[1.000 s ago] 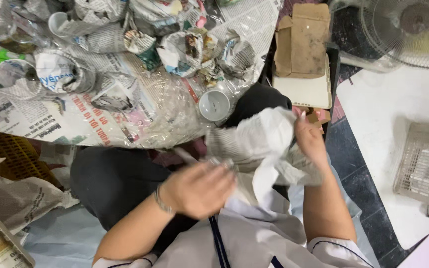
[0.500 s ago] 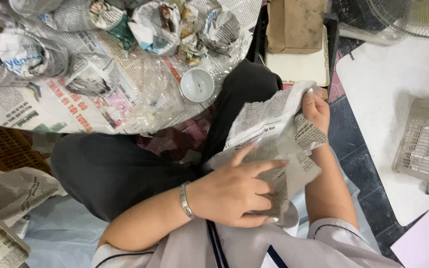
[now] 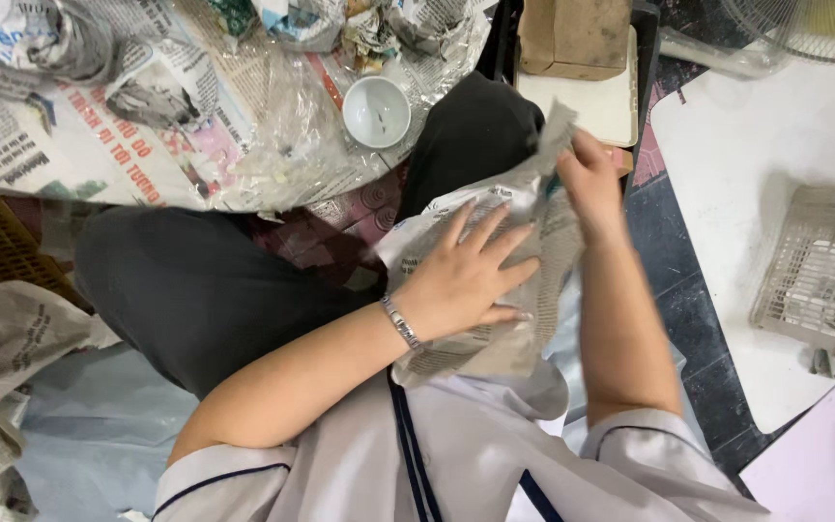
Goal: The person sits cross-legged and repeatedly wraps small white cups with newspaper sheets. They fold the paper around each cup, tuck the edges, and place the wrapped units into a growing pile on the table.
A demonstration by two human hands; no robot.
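L hand (image 3: pixel 464 280) lay flat, fingers spread wide, pressed down on the newspaper bundle (image 3: pixel 495 251) in the person's lap; palm on top, nothing curled round it. R hand (image 3: pixel 587 179) was just beyond it, at the bundle's far top corner, fingers closed in a pinch on the paper's edge. The bundle sat under the L palm, resting against the dark trouser knee (image 3: pixel 466 135), w/ a wristwatch (image 3: pixel 401 322) on the L wrist.

To do this fold well, I'd judge: keep the L palm firm and flat so the wrap didn't spring open, and draw the pinched corner in tight w/ the R hand, smoothly, since newsprint tears easily.

Beyond the L hand, past the knee, a small white cup (image 3: pixel 376 111) sat on spread newspaper sheets (image 3: pixel 70 145) on the floor, w/ wrapped paper lumps (image 3: pixel 41 39) further out. Beyond the R hand was a cardboard piece (image 3: pixel 577 34); off to the R hand's outer side, a white plastic basket (image 3: pixel 819 275).

Vs half a sec before: L hand had flattened out more and slid over the bundle's middle; R hand had shifted along the top edge; the paper looked more folded in. The view had tipped downwards, so the cup and wrapped lumps sat higher in the picture.
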